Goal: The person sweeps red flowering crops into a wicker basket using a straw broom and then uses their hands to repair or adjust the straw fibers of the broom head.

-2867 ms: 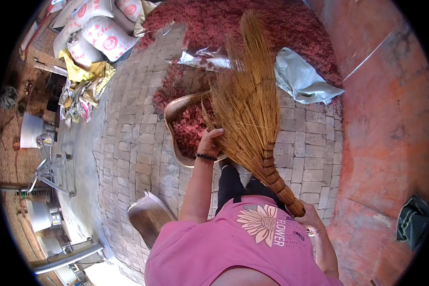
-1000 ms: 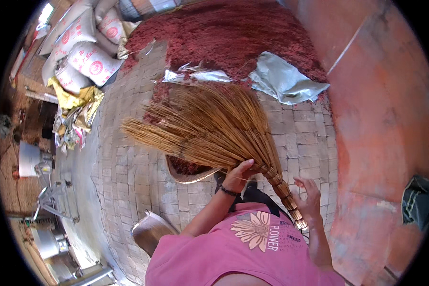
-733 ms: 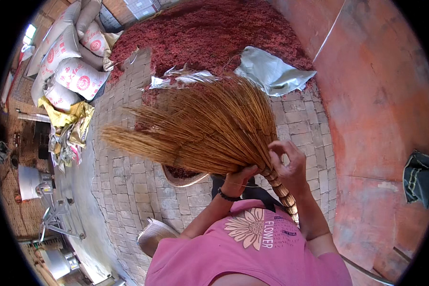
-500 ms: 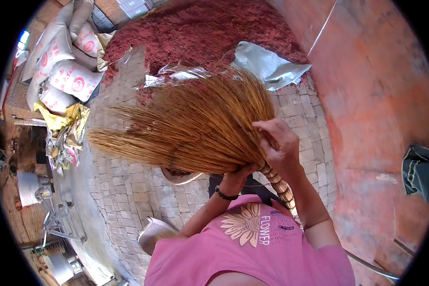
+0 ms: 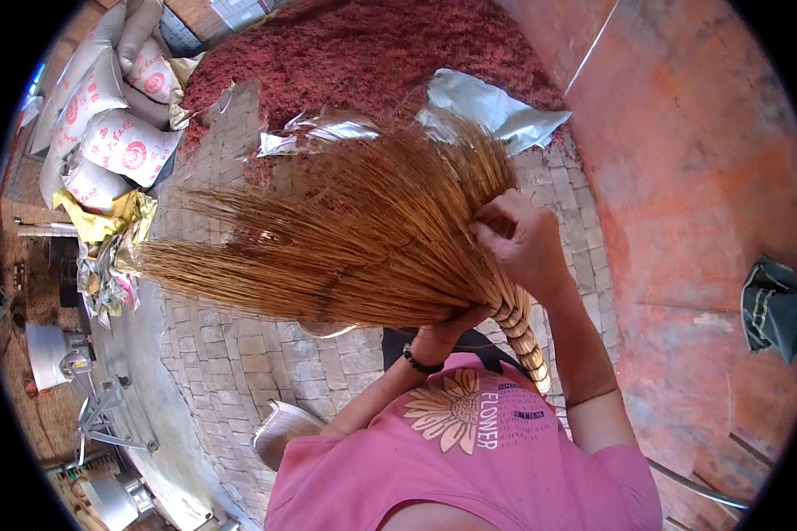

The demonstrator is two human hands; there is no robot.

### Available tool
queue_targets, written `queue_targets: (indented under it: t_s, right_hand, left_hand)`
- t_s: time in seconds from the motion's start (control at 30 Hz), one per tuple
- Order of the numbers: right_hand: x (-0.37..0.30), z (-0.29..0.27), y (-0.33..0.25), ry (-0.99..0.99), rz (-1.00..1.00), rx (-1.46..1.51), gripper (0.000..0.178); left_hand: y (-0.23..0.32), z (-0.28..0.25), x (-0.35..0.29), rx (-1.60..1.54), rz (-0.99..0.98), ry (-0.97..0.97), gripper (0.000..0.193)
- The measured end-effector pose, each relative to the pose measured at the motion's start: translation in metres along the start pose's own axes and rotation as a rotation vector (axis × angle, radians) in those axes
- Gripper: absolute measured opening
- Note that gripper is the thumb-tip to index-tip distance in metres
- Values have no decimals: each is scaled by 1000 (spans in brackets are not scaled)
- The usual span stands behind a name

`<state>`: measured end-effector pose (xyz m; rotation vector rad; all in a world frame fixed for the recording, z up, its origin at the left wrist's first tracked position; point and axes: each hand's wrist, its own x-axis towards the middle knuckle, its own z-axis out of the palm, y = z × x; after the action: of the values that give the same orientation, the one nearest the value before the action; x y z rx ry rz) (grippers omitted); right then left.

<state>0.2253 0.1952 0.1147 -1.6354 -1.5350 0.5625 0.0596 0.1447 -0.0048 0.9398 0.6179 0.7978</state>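
Note:
A wide straw broom (image 5: 363,248) lies fanned out in front of me, its bristles spreading to the left and away. The bound handle (image 5: 522,341) slants back toward my right side. My left hand (image 5: 447,334), a dark bead bracelet at its wrist, grips the broom from beneath near the neck; its fingers are mostly hidden by the straw. At the right edge of the fan, my right hand (image 5: 524,237) pinches some of the bristles between thumb and fingers.
Dark red granular material (image 5: 372,53) is heaped on the brick floor (image 5: 239,363) beyond the broom. A pale plastic sheet (image 5: 491,106) lies at its edge. Stacked sacks (image 5: 128,142) stand far left, a reddish wall (image 5: 691,195) right. A basket (image 5: 283,429) sits near my left elbow.
My right hand has shifted slightly up along the bristles at the fan's right edge. The broom has moved a little left in view and covers more of the round container beneath.

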Motion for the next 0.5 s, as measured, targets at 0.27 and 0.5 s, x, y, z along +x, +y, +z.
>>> queue_targets:
  t_s: [0.27, 0.5]
  right_hand:
    - [15, -18, 8, -156, 109, 81, 21]
    - [9, -21, -1, -164, 127, 158, 20]
  left_hand:
    - [12, 5, -3, 275, 134, -16, 30]
    - [12, -3, -4, 320, 129, -39, 33]
